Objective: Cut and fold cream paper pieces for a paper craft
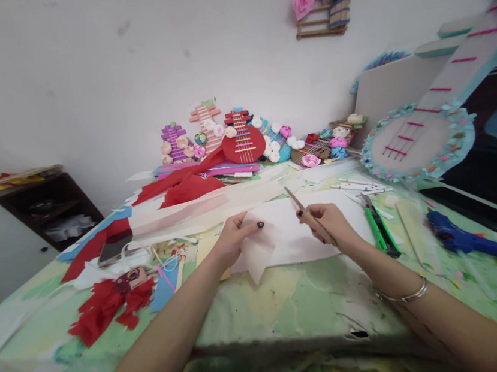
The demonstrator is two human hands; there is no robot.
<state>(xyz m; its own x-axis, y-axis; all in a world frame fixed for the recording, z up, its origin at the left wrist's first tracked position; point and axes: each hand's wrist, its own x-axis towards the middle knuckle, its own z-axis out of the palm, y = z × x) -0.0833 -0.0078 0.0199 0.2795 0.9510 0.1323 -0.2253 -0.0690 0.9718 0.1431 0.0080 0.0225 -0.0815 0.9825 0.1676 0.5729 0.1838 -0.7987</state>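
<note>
Between the thumb and fingers of my left hand is a thin cream paper piece, its pointed end hanging down. My right hand grips a pair of scissors, their blades pointing up and to the left, apart from the cream piece. Under both hands lies a white sheet of paper on the green patterned tablecloth. The scissors' handles are partly hidden by my right fingers.
Right of my right hand lie a green utility knife and a blue glue gun. Red crepe scraps lie at left. Several small craft lutes stand against the wall; a large pale-blue one leans at right.
</note>
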